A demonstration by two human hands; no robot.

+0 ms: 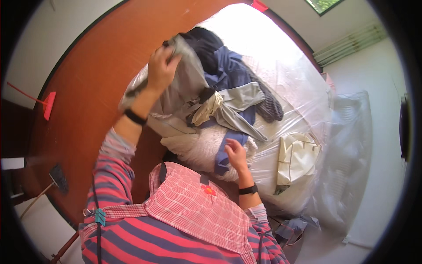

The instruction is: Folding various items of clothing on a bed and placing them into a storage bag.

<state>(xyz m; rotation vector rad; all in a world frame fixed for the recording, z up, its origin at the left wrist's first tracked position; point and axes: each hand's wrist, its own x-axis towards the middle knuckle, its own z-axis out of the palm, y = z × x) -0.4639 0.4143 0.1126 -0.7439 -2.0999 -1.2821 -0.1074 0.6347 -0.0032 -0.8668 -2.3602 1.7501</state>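
My left hand [163, 67] is raised at the upper left, its fingers closed on the edge of a light grey garment [188, 74]; the fingertips are blurred. The grey cloth hangs from it across a pile of clothes. My right hand [236, 153] is over a strip of blue cloth [224, 158], finger and thumb apart, with nothing visible between them. Beneath lies a white fluffy textile [194, 148]. Grey sleeves [244, 95], a cream cloth piece [207, 110], a navy blue garment [230, 69] and a black garment [204, 46] make up the heap.
The clothes rest on a plastic-covered bed or mattress [263, 43]. A dark grey knitted item [270, 105] and a cream bag [296, 160] lie to the right. A plastic-wrapped bundle [349, 158] leans by the wall. On the reddish-brown floor [89, 79] stands a red broom [49, 105].
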